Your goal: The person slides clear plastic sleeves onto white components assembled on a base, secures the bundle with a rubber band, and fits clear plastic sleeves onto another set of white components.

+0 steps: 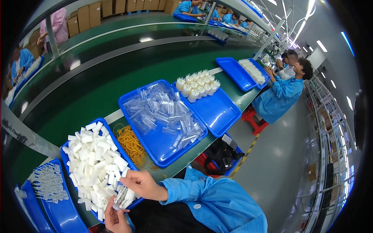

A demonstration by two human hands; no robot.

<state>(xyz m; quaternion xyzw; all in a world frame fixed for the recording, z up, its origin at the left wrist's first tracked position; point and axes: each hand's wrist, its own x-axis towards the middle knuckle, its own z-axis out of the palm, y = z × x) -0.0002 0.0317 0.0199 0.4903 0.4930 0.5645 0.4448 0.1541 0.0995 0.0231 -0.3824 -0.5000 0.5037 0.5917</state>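
My left hand [116,220] is closed around a small clear part with thin metallic prongs [122,197], the prongs pointing up. Just above it my right hand [144,185] has thumb and forefinger pinched together, with a small white block [124,173] at the fingertips. Both hands are over the near edge of a blue tray heaped with white foam-like blocks [91,159]. Similar clear pronged parts [49,182] lie grouped in a blue tray [68,217] at the left.
Yellow rubber bands [131,144] lie beside a blue tray [165,158] of clear plastic sleeves [159,105]. Beyond it, white cylindrical assemblies [197,84] stand in another blue tray [219,112]. A co-worker in blue [281,97] sits farther along the green bench, on a red stool [254,121].
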